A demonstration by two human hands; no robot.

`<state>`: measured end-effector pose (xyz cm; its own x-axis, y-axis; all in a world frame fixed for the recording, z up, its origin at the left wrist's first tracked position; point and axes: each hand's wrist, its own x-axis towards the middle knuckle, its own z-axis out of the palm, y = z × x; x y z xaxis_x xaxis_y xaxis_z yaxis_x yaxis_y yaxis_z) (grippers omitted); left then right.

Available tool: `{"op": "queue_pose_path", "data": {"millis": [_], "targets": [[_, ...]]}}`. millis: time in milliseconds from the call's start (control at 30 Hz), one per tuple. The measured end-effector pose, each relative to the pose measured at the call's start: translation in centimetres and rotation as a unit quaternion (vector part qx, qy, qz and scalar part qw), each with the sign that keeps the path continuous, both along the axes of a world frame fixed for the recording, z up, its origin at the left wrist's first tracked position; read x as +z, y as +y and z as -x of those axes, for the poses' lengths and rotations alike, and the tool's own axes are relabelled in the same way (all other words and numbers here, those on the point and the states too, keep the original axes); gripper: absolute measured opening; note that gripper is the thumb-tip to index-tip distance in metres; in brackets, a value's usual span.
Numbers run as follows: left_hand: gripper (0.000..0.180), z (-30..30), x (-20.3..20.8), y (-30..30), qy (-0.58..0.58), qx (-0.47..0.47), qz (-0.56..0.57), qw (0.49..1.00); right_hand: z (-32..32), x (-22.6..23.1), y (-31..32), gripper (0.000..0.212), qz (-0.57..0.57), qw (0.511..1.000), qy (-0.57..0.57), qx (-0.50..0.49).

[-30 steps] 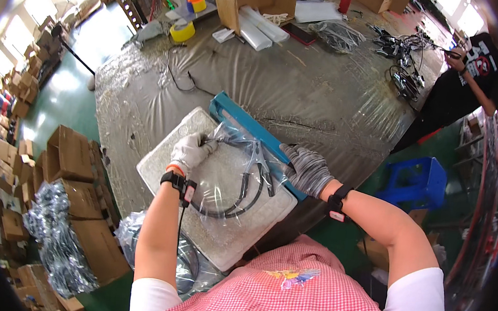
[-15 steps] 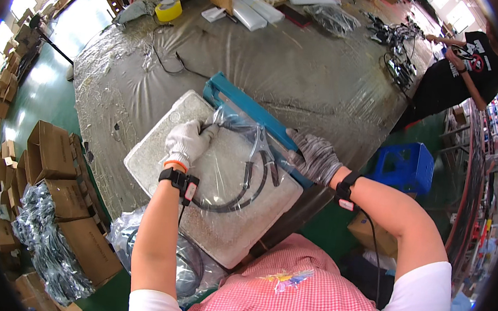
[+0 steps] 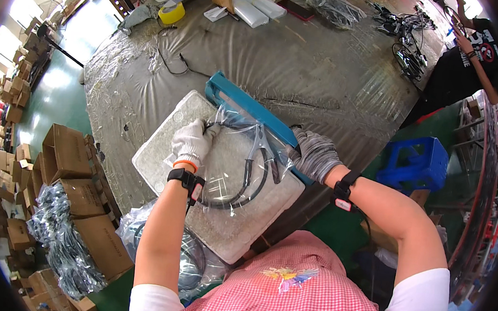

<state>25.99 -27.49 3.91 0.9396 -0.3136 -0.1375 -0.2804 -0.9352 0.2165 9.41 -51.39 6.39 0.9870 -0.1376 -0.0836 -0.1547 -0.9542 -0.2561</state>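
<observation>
A teal bar-shaped heat sealer (image 3: 258,112) lies slantwise along the far right side of a worn white foam block (image 3: 169,131). On the block rests a clear plastic bag (image 3: 226,153) with a looped black cable (image 3: 217,204) and a grey clamp with black handles (image 3: 260,137) inside. The bag's far edge meets the sealer. My left hand (image 3: 193,140), in a white glove, is closed on the bag's upper left part, fingertips pinched at the cable. Curled over the sealer's near right end is my right hand (image 3: 316,156), in a grey striped glove; its fingertips are partly hidden.
Another bagged cable (image 3: 194,262) lies by my left forearm. Tape rolls (image 3: 171,14) and a tangle of black cables (image 3: 412,48) sit at the table's far side. A blue plastic stool (image 3: 415,165) stands right, cardboard boxes (image 3: 68,153) left. A co-worker (image 3: 473,62) stands far right.
My hands, the bag and the sealer stay nearly in the same places; the whole view has shifted slightly. The co-worker's hands have risen toward the upper edge, away from the cable tangle.
</observation>
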Motion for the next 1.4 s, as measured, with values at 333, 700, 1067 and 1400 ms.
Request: {"op": "queue_pose_path", "data": {"millis": [333,700,1067,1400], "targets": [[0.037,0.6,0.0,-1.7,-0.007,0.043,-0.069,0.997,0.4,-0.9,-1.0,0.051,-0.061,0.996,-0.06,0.025],[0.035,2.7,5.7,-1.2,0.039,0.045,-0.055,0.997,5.5,-9.6,-5.5,0.045,-0.567,0.719,-0.177,-0.362],[0.009,19.9,13.6,7.2,0.069,0.175,0.383,0.904,10.5,-0.9,0.3,0.043,-0.337,0.883,-0.262,0.196],[0.016,21.4,24.3,15.2,-0.462,0.071,-0.039,0.883,2.2,7.9,20.8,0.026,-0.68,0.701,0.105,0.187]]}}
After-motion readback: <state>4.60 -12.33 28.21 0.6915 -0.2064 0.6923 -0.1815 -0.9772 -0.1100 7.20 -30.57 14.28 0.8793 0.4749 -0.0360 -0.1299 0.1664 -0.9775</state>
